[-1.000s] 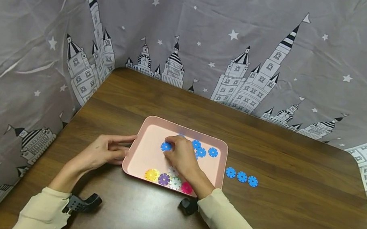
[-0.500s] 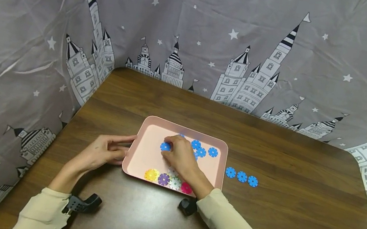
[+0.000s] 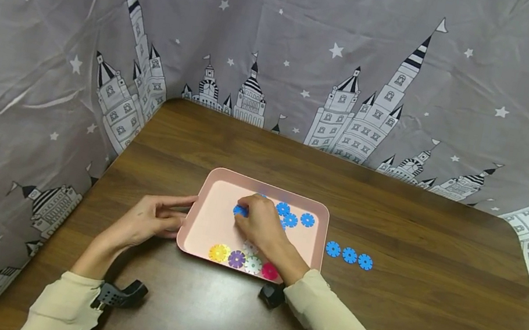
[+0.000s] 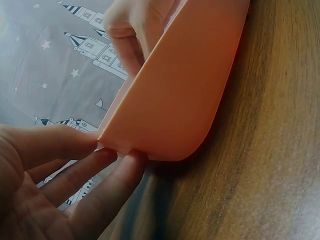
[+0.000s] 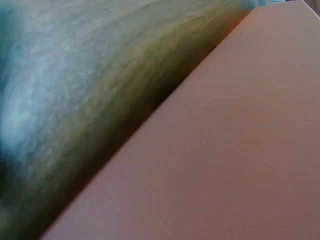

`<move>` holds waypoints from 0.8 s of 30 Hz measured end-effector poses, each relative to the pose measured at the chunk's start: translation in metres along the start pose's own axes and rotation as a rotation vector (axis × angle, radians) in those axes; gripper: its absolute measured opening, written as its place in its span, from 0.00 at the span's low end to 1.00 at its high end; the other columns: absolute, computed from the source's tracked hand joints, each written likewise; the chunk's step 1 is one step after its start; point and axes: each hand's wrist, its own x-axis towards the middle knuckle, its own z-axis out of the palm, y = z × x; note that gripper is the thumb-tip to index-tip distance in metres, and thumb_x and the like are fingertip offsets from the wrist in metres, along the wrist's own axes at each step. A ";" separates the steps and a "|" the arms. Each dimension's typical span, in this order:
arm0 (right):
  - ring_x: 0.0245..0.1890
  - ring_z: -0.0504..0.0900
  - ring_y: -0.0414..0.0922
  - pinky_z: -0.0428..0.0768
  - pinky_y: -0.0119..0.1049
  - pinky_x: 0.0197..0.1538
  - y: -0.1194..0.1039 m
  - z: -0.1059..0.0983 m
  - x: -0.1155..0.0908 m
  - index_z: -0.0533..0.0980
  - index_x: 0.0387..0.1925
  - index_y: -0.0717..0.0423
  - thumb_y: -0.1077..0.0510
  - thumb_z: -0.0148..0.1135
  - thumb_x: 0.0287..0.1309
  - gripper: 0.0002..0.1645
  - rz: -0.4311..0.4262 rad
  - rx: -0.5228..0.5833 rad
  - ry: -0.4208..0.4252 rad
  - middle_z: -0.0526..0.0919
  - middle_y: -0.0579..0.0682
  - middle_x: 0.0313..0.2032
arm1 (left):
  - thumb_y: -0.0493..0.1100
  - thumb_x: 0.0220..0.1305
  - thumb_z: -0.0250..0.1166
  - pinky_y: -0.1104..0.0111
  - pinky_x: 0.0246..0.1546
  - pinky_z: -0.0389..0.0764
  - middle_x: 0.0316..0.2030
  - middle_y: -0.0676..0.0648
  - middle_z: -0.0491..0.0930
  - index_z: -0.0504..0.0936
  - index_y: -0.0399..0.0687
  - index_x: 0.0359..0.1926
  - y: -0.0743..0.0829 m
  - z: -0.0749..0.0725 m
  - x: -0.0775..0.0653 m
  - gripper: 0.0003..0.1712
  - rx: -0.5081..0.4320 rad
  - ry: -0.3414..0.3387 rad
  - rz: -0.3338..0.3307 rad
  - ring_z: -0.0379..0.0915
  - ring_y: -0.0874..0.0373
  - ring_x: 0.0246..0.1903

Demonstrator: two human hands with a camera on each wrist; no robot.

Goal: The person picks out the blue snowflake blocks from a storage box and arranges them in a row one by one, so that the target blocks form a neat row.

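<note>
Blue disc [image 3: 239,211] pinched, partly hidden, in right fingers [image 3: 248,200], sleeves [image 3: 63,306] cut off

Head camera: mounted above the near side of the tray [image 3: 214,221], facing forward and down, far enough back to cover the whole tray, most of the table [image 3: 432,301] and the curtain [image 3: 270,12] beyond. Left wrist camera: low, close to the tray's left end, tilted; both hands also appear in the head view. Right wrist camera: very near the tray's outer wall, blurred; shares tray and table with the left wrist view.
</note>
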 end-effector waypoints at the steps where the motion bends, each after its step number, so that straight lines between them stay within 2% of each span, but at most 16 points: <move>1: 0.40 0.82 0.47 0.83 0.38 0.48 0.000 0.000 0.000 0.84 0.41 0.62 0.65 0.68 0.52 0.13 -0.003 0.001 0.002 0.84 0.54 0.38 | 0.25 0.66 0.56 0.60 0.43 0.85 0.56 0.19 0.69 0.60 0.22 0.68 0.000 0.000 0.000 0.31 0.002 0.002 0.000 0.79 0.57 0.47; 5: 0.44 0.81 0.49 0.81 0.40 0.52 0.000 -0.001 0.000 0.83 0.44 0.63 0.66 0.69 0.49 0.17 0.002 -0.007 -0.001 0.84 0.55 0.41 | 0.25 0.66 0.56 0.59 0.42 0.85 0.58 0.20 0.68 0.60 0.22 0.68 0.000 0.000 0.000 0.31 0.002 0.010 -0.002 0.79 0.57 0.47; 8: 0.51 0.79 0.51 0.78 0.42 0.58 0.000 -0.001 -0.001 0.82 0.49 0.63 0.64 0.71 0.49 0.22 0.029 -0.017 0.003 0.83 0.56 0.47 | 0.24 0.65 0.56 0.59 0.42 0.85 0.59 0.20 0.67 0.61 0.22 0.68 0.000 0.001 0.000 0.31 -0.001 0.014 -0.003 0.79 0.57 0.47; 11: 0.52 0.79 0.51 0.78 0.43 0.58 -0.001 -0.001 -0.001 0.81 0.50 0.62 0.61 0.73 0.51 0.23 0.051 -0.032 0.006 0.82 0.56 0.49 | 0.24 0.65 0.57 0.59 0.43 0.85 0.59 0.20 0.67 0.60 0.22 0.68 0.000 0.001 0.001 0.31 -0.004 0.011 0.003 0.79 0.57 0.47; 19: 0.50 0.80 0.50 0.79 0.42 0.57 -0.003 0.000 0.001 0.83 0.47 0.62 0.60 0.71 0.56 0.17 0.032 -0.041 -0.025 0.83 0.56 0.46 | 0.25 0.66 0.56 0.59 0.44 0.84 0.55 0.19 0.70 0.59 0.22 0.68 -0.001 0.000 0.000 0.31 -0.014 -0.002 -0.006 0.80 0.54 0.48; 24: 0.45 0.81 0.50 0.81 0.41 0.53 -0.004 0.000 0.001 0.83 0.43 0.64 0.63 0.70 0.55 0.13 0.018 -0.041 -0.016 0.83 0.56 0.42 | 0.25 0.66 0.57 0.59 0.44 0.84 0.54 0.19 0.71 0.59 0.22 0.68 0.000 0.000 0.000 0.32 -0.024 -0.009 -0.005 0.80 0.53 0.49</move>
